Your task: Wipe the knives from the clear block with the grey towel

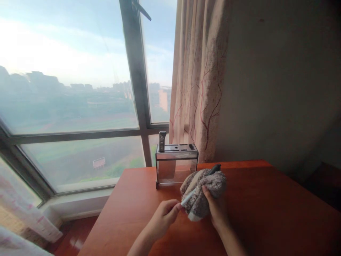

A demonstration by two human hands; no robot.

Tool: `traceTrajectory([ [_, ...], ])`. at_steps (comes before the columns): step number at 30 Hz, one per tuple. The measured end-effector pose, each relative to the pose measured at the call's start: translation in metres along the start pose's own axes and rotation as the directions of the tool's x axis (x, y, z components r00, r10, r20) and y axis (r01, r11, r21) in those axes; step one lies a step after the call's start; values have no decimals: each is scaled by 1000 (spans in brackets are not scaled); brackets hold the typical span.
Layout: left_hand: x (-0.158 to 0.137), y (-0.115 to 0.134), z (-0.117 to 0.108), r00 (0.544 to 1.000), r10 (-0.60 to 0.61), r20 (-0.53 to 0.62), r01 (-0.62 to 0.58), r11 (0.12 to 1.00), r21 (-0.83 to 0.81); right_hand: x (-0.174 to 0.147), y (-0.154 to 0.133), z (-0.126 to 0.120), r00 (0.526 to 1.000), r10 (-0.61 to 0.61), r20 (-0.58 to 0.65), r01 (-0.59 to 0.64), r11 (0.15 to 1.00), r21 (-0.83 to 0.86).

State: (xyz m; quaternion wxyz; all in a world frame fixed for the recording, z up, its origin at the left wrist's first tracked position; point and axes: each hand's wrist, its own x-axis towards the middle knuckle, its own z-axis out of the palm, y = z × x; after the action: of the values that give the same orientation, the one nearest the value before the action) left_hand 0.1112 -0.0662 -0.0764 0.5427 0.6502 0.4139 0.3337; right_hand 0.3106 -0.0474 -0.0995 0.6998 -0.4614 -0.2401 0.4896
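Observation:
My left hand (pixel 168 213) is closed, its thumb and finger pinching the lower end of a slim pale strip (pixel 188 197), which looks like the blade of a knife. A bunched grey-brown fluffy towel (pixel 204 199) is folded around the strip. From the far side of the towel a black handle (pixel 214 169) sticks out, in line with the strip. The part between them is covered. My right hand (pixel 214 206) grips the towel from the right, thumb on top and the other fingers hidden beneath. Both hands are above the table.
On the reddish-brown table (pixel 266 209) a clear-sided knife block (pixel 177 152) stands just beyond the towel. A knife with a dark riveted handle (pixel 162 141) is upright in its left slot. Behind are a window (pixel 80 137) and a patterned curtain (pixel 198 81).

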Motion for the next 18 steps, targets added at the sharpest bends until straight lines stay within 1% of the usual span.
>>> traceTrajectory([
  [1,0,1,1,1000,-6,7,6,1000,-5,0,-1,0,998,-49,-48,45,996,-82],
  [2,0,1,1,1000,-9,7,9,1000,-5,1,-2,-1,993,-97,-70,86,984,-154],
  [3,0,2,1,1000,-10,0,10,1000,-4,2,-3,-2,988,-138,-68,121,971,-204],
  [5,0,2,0,1000,-12,-23,12,1000,0,3,-4,-7,979,-195,-54,176,952,-249],
  [9,0,2,-3,999,-25,-24,25,999,-24,9,-1,-21,969,-248,11,237,914,-330],
  [12,0,3,-4,1000,-17,-17,16,999,-33,10,1,-22,964,-261,44,257,885,-389],
  [14,-1,5,-4,1000,-6,-22,6,1000,1,9,0,-16,972,-235,16,224,898,-378],
  [15,-1,5,-5,1000,2,-24,-1,999,33,7,0,-12,980,-198,-4,184,919,-348],
  [16,-1,6,-5,1000,13,-24,-11,997,70,5,-1,-8,990,-138,-17,127,947,-294],
  [18,-1,6,-6,999,45,-13,-43,988,146,1,-2,-1,999,52,2,-52,991,-121],
])
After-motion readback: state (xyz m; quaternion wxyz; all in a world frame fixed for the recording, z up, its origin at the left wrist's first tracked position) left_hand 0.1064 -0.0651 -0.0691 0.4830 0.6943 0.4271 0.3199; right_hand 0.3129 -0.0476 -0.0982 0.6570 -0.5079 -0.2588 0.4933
